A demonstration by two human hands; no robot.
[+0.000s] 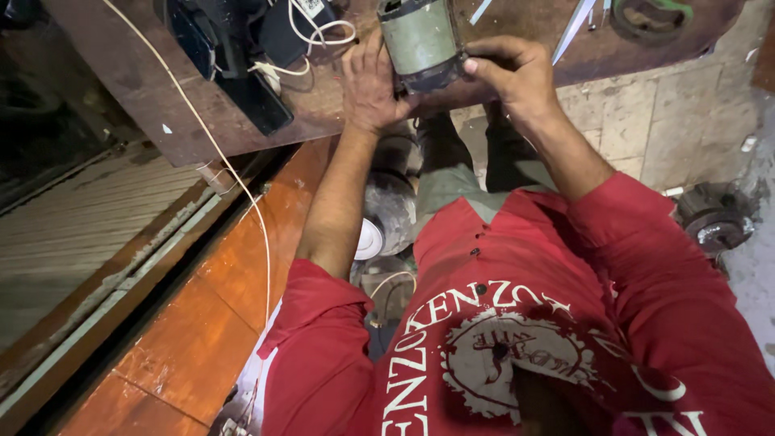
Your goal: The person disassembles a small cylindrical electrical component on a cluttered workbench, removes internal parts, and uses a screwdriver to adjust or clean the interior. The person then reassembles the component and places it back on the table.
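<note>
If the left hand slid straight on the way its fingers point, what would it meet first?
Likely the white cable and the dark device lying on the brown bench, just beyond the left hand, which rests beside the grey-green cylinder. Depth is unclear.

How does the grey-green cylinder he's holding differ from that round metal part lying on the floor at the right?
The grey-green cylinder is gripped at the workbench edge between the left hand and right hand; the round metal part lies untouched on the floor. The cylinder is tall and smooth-sided with a dark lower band; the floor part is flatter, ring-shaped and dark, with shiny patches. Both look like worn, grimy machine pieces.
</note>
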